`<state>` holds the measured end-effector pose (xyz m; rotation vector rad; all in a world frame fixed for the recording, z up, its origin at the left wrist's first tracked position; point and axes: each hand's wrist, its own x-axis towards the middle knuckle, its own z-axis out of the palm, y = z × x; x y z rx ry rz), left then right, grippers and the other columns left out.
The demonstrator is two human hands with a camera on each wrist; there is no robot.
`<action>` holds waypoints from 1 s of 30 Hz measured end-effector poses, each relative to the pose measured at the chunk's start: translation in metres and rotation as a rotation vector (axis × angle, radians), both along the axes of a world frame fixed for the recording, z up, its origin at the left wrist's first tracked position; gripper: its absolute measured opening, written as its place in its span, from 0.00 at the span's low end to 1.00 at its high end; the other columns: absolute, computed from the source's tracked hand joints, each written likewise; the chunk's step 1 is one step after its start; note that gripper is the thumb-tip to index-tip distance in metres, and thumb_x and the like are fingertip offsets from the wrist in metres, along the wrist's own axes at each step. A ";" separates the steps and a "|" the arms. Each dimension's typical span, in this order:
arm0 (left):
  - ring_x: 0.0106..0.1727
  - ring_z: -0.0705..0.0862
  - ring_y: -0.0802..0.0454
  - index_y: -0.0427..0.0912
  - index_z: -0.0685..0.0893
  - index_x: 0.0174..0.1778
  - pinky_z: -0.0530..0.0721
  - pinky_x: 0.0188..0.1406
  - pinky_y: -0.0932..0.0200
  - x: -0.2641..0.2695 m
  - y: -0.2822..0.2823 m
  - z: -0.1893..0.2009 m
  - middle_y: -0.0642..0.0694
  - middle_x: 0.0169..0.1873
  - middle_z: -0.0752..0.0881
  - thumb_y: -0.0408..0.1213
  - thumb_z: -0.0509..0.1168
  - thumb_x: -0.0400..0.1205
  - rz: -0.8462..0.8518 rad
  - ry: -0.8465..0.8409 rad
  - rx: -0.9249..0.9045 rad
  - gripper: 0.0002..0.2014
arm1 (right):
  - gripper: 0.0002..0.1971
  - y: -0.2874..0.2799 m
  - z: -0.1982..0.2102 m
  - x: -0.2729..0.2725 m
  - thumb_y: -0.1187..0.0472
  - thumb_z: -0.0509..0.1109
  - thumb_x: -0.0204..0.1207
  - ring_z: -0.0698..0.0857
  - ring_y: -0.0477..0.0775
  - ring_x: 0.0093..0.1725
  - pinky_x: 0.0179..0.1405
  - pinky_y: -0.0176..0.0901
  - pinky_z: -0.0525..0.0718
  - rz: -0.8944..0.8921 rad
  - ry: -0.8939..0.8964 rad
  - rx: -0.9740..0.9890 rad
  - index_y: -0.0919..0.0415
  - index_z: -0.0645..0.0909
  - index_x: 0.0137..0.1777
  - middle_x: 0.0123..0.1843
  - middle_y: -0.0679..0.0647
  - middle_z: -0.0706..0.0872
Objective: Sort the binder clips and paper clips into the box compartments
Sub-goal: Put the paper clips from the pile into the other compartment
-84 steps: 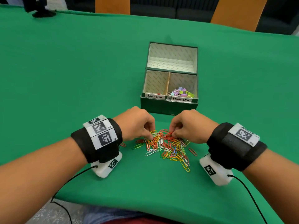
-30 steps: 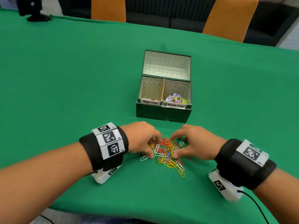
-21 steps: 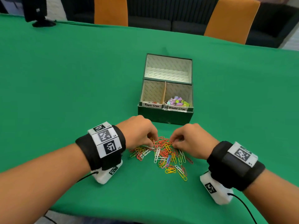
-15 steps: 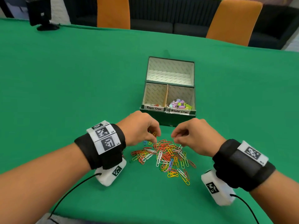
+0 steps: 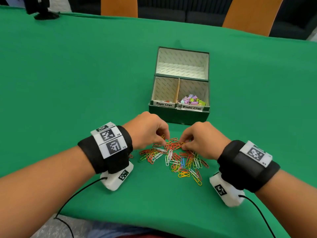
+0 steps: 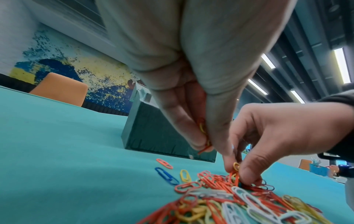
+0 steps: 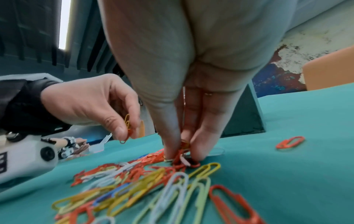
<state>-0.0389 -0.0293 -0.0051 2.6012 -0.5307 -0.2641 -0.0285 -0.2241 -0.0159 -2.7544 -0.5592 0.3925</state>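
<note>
Landmark: dark green box (image 5: 178,115), lid open, standing on the green counter (image 5: 68,83).
Box, left compartment: labelled "Paper Clips"; a few paper clips visible at its front edge.
Box, right compartment: labelled "Binder Clips"; holds the binder clips (image 5: 193,101), pastel coloured, piled together.
Paper clip pile (image 5: 173,158): loose, mixed colours, lying on the counter just in front of the box, between the two hands.
Stray clips: a blue paper clip (image 6: 166,175) and a few others lie at the box-side edge of the pile, apart from the heap.
Left hand (image 5: 147,130): in front of the box, toward its left; thumb and fingers pinched on a small bunch of paper clips (image 6: 203,136), lifted clear of the pile.
Right hand (image 5: 202,140): in front of the box, toward its right; fingertips (image 7: 199,151) down in the pile, pinching orange and yellow clips that touch the heap.
Wrists: black bands with printed markers; a white camera unit under each, close above the counter.
Beyond the box: two orange chairs (image 5: 252,14) at the far counter edge.
</note>
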 end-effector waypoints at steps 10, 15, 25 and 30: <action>0.31 0.82 0.61 0.48 0.91 0.43 0.75 0.33 0.75 0.003 0.002 -0.001 0.52 0.32 0.89 0.40 0.79 0.70 0.014 -0.030 -0.074 0.07 | 0.04 -0.010 0.007 0.006 0.59 0.81 0.67 0.83 0.34 0.25 0.34 0.27 0.82 -0.079 0.053 0.196 0.53 0.90 0.41 0.32 0.47 0.91; 0.36 0.85 0.55 0.47 0.91 0.40 0.81 0.40 0.66 0.032 0.005 0.035 0.50 0.32 0.89 0.38 0.79 0.70 0.098 -0.157 -0.215 0.06 | 0.04 -0.006 0.014 0.008 0.60 0.81 0.67 0.88 0.44 0.28 0.34 0.31 0.84 -0.088 0.062 0.260 0.54 0.89 0.40 0.30 0.48 0.90; 0.46 0.88 0.53 0.43 0.88 0.53 0.85 0.55 0.54 0.087 -0.004 0.040 0.48 0.44 0.90 0.35 0.79 0.71 0.123 -0.160 -0.032 0.16 | 0.03 -0.007 0.033 0.014 0.61 0.80 0.68 0.90 0.48 0.30 0.34 0.34 0.85 -0.121 0.045 0.366 0.55 0.89 0.39 0.32 0.52 0.91; 0.51 0.87 0.56 0.45 0.87 0.58 0.83 0.61 0.59 0.079 0.012 0.037 0.49 0.50 0.90 0.27 0.72 0.75 0.171 -0.268 -0.153 0.17 | 0.03 -0.003 0.061 0.037 0.62 0.81 0.67 0.87 0.47 0.28 0.36 0.41 0.85 -0.186 -0.041 0.498 0.56 0.90 0.38 0.31 0.52 0.91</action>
